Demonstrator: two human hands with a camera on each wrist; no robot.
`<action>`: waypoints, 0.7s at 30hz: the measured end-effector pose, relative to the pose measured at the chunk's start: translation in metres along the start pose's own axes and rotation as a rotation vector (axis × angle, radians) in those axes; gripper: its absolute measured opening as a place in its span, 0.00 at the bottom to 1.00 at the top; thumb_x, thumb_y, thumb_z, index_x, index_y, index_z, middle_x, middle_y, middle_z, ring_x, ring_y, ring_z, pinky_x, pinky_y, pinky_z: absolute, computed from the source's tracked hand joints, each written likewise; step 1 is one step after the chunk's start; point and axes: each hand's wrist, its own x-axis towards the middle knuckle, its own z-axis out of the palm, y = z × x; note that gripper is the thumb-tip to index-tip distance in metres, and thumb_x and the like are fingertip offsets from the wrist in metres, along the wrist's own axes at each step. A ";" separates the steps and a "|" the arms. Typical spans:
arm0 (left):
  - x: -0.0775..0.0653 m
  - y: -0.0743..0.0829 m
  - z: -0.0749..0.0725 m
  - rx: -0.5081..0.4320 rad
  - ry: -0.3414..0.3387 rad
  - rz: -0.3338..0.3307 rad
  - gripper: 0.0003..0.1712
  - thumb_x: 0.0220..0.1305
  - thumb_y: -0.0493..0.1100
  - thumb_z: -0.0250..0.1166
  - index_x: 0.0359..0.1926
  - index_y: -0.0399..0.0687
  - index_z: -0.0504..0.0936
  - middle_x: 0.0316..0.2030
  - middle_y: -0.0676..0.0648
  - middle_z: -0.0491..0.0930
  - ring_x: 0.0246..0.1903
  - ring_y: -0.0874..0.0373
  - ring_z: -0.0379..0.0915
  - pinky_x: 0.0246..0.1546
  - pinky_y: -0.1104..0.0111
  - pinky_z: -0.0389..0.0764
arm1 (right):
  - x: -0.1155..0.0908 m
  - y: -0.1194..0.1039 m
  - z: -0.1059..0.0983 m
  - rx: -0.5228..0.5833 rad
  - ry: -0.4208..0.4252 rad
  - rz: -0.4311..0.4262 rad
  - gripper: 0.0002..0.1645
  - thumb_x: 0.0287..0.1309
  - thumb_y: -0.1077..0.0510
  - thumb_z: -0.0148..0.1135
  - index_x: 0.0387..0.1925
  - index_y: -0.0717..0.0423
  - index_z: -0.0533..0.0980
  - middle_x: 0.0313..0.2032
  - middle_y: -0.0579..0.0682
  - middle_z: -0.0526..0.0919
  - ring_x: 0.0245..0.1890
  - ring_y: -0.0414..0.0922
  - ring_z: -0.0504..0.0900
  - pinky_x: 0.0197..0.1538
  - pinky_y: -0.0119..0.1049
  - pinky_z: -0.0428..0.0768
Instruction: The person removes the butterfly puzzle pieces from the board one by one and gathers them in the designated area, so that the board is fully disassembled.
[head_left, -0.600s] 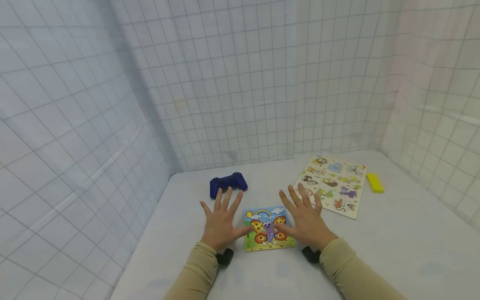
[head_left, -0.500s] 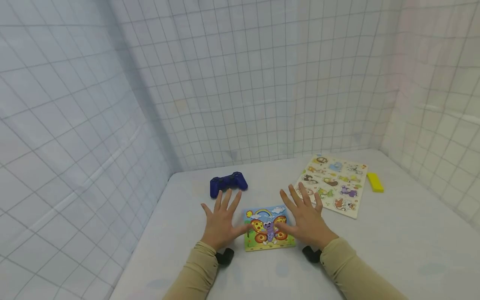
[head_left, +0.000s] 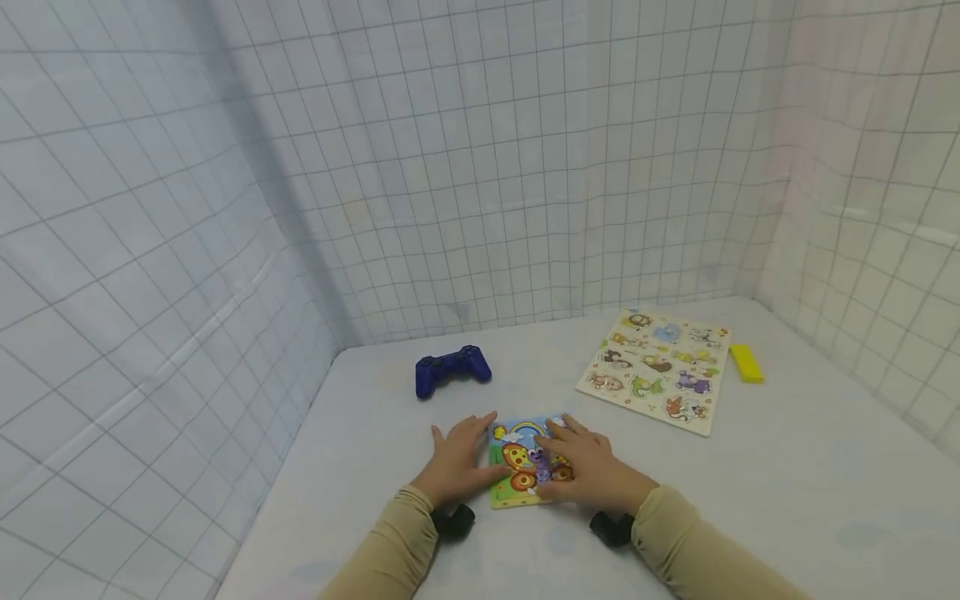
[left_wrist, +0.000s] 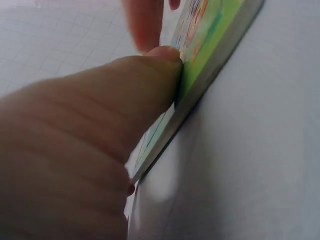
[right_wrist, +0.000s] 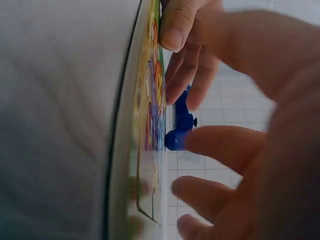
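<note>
the butterfly board (head_left: pixel 522 457) lies flat on the tabletop (head_left: pixel 375 442). the left hand (head_left: pixel 456 468) keeps to its left edge, fingers extended and thumb over its face; the right hand (head_left: pixel 596 471) has its fingers spread and slightly bent above the right side. neither is wrapped round it, and whether the thumbs press i cannot tell. the step looks like placing hands for a hold; next would call for an even grip on both edges.

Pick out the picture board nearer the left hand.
The smaller butterfly board, with the left hand at its edge; the animal board lies farther back, beside the yellow block.
</note>
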 end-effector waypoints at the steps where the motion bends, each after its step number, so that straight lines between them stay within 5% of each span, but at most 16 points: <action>1: 0.000 0.001 0.000 0.017 0.003 0.010 0.50 0.61 0.71 0.68 0.77 0.53 0.66 0.74 0.44 0.67 0.76 0.40 0.56 0.64 0.21 0.33 | -0.001 0.001 0.001 -0.064 -0.035 -0.002 0.51 0.60 0.28 0.66 0.76 0.47 0.65 0.80 0.58 0.56 0.81 0.64 0.45 0.70 0.72 0.52; 5: 0.000 0.004 0.001 0.083 0.020 0.053 0.41 0.65 0.69 0.65 0.70 0.51 0.74 0.71 0.44 0.71 0.74 0.42 0.59 0.67 0.23 0.41 | -0.004 0.000 0.000 -0.169 -0.097 -0.005 0.52 0.57 0.26 0.67 0.76 0.46 0.66 0.80 0.58 0.56 0.80 0.64 0.47 0.69 0.69 0.57; 11: 0.002 0.002 0.004 0.076 0.007 0.075 0.36 0.70 0.64 0.62 0.68 0.46 0.75 0.70 0.42 0.72 0.73 0.45 0.62 0.76 0.41 0.52 | -0.006 -0.004 -0.004 -0.201 -0.089 -0.029 0.50 0.59 0.28 0.66 0.75 0.48 0.68 0.79 0.59 0.58 0.79 0.65 0.51 0.68 0.70 0.60; 21: 0.007 0.004 0.003 0.094 0.061 0.099 0.28 0.71 0.56 0.65 0.62 0.43 0.79 0.64 0.41 0.77 0.68 0.46 0.70 0.71 0.52 0.67 | -0.004 0.000 -0.001 -0.212 -0.059 -0.070 0.47 0.60 0.28 0.64 0.74 0.45 0.69 0.79 0.56 0.59 0.80 0.62 0.50 0.70 0.69 0.53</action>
